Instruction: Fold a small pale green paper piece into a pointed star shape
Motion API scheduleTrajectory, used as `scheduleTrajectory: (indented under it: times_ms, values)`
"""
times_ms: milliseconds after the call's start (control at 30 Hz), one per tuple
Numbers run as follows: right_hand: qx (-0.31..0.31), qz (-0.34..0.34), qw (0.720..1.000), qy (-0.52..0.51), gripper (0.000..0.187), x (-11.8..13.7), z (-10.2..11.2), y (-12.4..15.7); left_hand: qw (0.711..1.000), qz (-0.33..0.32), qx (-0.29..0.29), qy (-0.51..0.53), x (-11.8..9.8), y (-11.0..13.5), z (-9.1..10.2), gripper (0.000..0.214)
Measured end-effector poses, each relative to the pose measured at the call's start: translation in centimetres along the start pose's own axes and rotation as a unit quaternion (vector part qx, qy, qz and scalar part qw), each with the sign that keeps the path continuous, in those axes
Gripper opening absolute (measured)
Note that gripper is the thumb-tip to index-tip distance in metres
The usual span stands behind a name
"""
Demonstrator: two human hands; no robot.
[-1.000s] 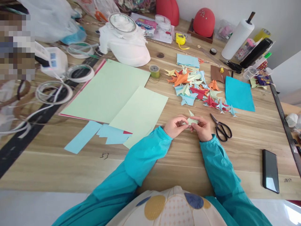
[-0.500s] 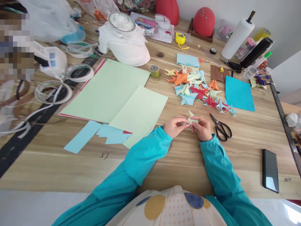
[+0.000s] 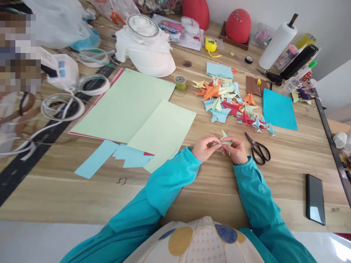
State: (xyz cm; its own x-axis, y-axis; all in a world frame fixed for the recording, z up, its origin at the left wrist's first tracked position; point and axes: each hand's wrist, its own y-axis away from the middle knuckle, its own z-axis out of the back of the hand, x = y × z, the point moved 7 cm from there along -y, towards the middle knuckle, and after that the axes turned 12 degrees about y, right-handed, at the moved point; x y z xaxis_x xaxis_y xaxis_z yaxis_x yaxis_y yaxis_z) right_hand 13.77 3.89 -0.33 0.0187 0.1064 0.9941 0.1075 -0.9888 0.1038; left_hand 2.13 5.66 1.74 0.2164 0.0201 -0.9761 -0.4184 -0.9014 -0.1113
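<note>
A small pale green folded paper figure (image 3: 224,137) is pinched between both hands just above the wooden table (image 3: 208,190). My left hand (image 3: 204,148) grips its left side with curled fingers. My right hand (image 3: 237,150) grips its right side, thumb and forefinger pressed together. Both arms wear teal sleeves. Black scissors (image 3: 259,149) lie just right of my right hand. A heap of coloured folded paper figures (image 3: 227,100) lies beyond the hands.
Large pale green sheets (image 3: 137,109) and light blue offcuts (image 3: 115,155) lie to the left. A blue sheet (image 3: 278,109) sits at right, a black phone (image 3: 315,199) near the right front edge. Tape rolls (image 3: 91,84), a white moulded form (image 3: 145,49) and a paper towel roll (image 3: 276,44) crowd the back.
The fingers have shifted slightly on the green figure, which has turned so less of it shows. Hands stay in the same place.
</note>
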Motion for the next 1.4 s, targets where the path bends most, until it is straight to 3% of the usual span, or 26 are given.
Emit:
scheduleTrajectory:
  times_ms: [200, 500, 800, 1400]
  values:
    - [0.014, -0.023, 0.999, -0.029, 0.011, -0.1, -0.2, 0.1, 0.992, 0.049, 0.036, 0.111, 0.3, 0.0, -0.6, 0.018]
    - [0.016, -0.005, 1.000, -0.013, 0.015, -0.8, -0.1, -0.1, 0.992, 0.073, 0.002, 0.104, 1.0, -0.1, 0.0, 0.021]
    - [-0.015, 0.028, 0.999, -0.035, 0.014, -0.9, 0.0, -0.4, 0.988, 0.081, 0.016, 0.131, 1.5, -0.2, 0.1, 0.023]
    - [0.007, 0.024, 0.999, -0.039, 0.020, -1.2, -0.3, -0.8, 0.991, 0.094, 0.033, 0.092, 2.4, -0.4, 0.5, 0.028]
